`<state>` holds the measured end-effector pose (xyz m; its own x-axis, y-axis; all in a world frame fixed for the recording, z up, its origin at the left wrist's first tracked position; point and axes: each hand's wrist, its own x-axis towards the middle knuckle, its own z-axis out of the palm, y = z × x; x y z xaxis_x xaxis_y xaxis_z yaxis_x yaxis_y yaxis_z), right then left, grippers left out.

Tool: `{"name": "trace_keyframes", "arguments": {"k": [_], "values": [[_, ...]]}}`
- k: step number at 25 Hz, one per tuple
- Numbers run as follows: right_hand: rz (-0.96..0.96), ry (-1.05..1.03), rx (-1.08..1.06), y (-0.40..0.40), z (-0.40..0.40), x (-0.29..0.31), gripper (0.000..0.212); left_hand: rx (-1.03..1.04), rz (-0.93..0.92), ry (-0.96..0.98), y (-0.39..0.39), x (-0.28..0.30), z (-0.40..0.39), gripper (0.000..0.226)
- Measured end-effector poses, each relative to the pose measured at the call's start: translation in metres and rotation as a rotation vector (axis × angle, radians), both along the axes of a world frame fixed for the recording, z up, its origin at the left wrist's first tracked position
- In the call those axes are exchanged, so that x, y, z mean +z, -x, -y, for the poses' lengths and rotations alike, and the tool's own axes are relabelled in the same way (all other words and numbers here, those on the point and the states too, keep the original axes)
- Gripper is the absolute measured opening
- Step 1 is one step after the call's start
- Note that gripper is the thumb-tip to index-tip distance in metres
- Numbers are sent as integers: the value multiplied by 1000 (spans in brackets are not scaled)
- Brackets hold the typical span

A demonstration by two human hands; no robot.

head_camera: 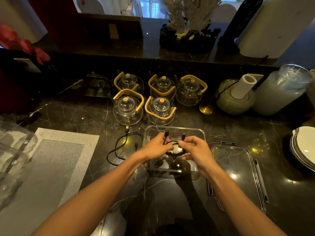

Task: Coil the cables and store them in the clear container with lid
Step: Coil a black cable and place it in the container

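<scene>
A coiled black cable hangs between both hands above the clear container. My left hand pinches its left side, with one plug sticking up beside the fingers. My right hand grips the right side, and a second plug stands up near its fingertips. The container sits open on the dark marble counter. Its clear lid with grey clips lies flat to the right. A second black cable lies loose and uncoiled on the counter left of the container.
Several glass teapots with bamboo handles stand just behind the container. A grey woven placemat lies at the left, beside clear glassware. Stacked plates sit at the right edge. A paper-towel roll and jars stand at back right.
</scene>
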<state>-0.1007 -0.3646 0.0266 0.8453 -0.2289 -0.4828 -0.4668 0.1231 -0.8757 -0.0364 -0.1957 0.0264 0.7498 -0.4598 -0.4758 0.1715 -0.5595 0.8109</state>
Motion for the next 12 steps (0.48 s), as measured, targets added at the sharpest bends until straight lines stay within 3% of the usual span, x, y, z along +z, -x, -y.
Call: {"name": "trace_keyframes", "arguments": {"k": [5, 8, 12], "values": [[-87, 259, 163, -19, 10, -31, 12, -279, 219, -245, -32, -31, 17, 19], [-141, 526, 223, -31, 16, -53, 14, -284, 238, -309, -39, -51, 31, 20], [-182, 689, 188, -43, 17, -71, 19, -226, 309, -350, -41, -69, 47, 20]]}}
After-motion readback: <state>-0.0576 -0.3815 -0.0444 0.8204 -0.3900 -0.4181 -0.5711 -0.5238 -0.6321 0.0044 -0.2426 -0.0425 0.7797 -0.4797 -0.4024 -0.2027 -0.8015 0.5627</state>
